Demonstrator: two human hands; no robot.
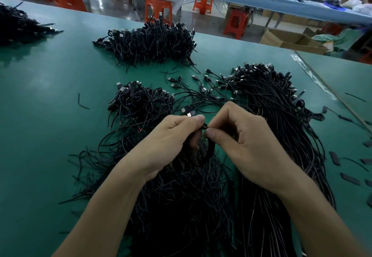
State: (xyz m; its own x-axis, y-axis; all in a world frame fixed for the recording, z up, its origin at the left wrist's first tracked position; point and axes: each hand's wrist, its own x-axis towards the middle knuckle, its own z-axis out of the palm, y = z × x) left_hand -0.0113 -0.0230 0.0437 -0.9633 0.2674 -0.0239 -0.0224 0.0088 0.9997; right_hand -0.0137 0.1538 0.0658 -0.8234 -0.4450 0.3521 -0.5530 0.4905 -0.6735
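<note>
Left hand and right hand both pinch one thin black USB cable, looped. Its plug points toward 11 o'clock above the green tabletop.

Left hand and right hand meet thumb to thumb, fingers curled, forearms converging.

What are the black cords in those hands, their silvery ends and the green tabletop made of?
Cord: probably plastic- or rubber-sheathed wire. It is matte black and bends easily into a loop.
Plug ends: black moulded plastic bodies, it seems, with bright tips that look like metal.
Tabletop: a smooth green mat, perhaps vinyl or rubber. Its soft sheen mirrors the light.
</note>
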